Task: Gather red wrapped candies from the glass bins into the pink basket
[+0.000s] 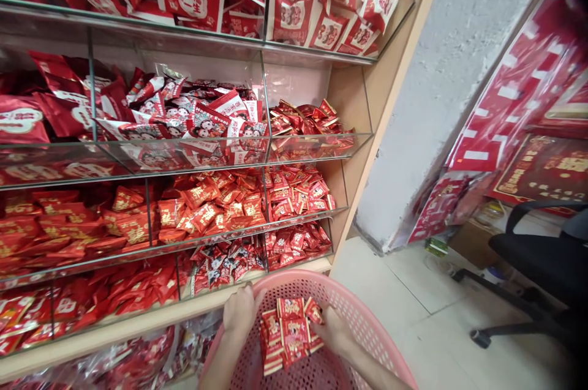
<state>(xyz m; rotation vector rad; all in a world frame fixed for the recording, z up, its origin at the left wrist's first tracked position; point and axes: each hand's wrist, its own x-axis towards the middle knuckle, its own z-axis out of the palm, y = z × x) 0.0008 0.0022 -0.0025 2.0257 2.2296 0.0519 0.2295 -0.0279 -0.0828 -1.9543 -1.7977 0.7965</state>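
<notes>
A pink perforated plastic basket (367, 310) is in front of me at the foot of the shelves. My left hand (239, 311) is closed over its rim on the left side. Inside the basket is a cluster of small red and gold candy packets (294, 332). My right hand (335, 330) reaches in from the right, its fingers closed at the cluster's right edge on a packet. The fingertips are partly hidden by the packets. Through the holes the basket's floor shows around the cluster.
A wooden shelf unit (353, 212) with glass dividers holds red candy packets in several compartments. Bagged goods (138, 359) lie under the lowest shelf. At right are a grey wall (413, 96), a black office chair (542, 261), red packaged goods (500, 102) and a tiled floor (441, 341).
</notes>
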